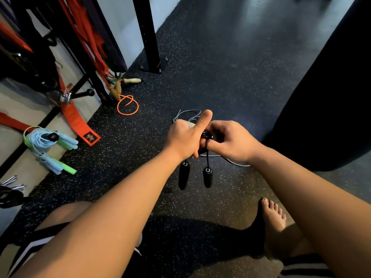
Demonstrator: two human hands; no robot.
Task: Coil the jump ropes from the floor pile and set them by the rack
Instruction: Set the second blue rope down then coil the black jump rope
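The scene is dim, with soft sheen on the speckled rubber floor toward the top. A hard shadow falls across the floor's near edge. Wide-angle distortion bends the rack upright; the left edge is blurred.

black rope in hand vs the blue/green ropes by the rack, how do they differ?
Colour: the black jump rope has dark handles and cord; the blue and green ropes are pastel blue and bright green.
Place: the black one is off the floor, held between the left hand and right hand; the blue and green ones lie on the floor by the rack.
Pose: the black handles hang down; the blue and green handles lie flat.
Both are bundled.
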